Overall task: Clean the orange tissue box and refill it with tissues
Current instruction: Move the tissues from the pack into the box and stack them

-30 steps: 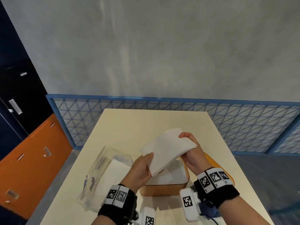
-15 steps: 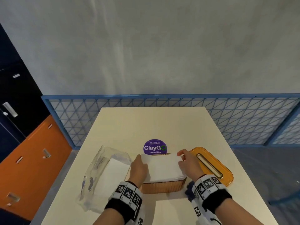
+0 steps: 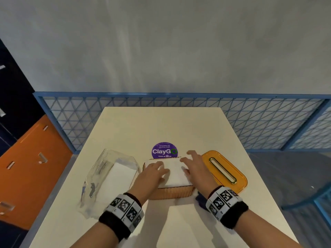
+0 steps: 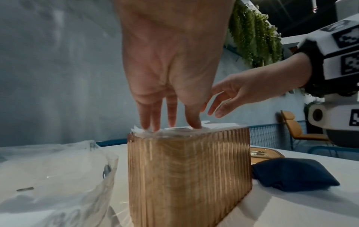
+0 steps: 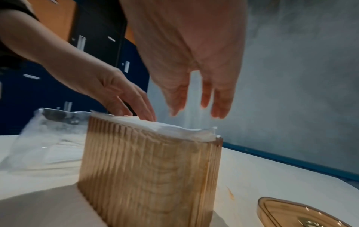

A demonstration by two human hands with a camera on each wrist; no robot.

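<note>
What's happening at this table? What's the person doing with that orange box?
A person is refilling an orange tissue box. Its lid lies off to the right on the table. The left hand presses flat on the stack of white tissues filling the box, while the right hand hovers open just above it. A clear plastic tissue pack lies to the left, a dark cloth beside the box.
</note>
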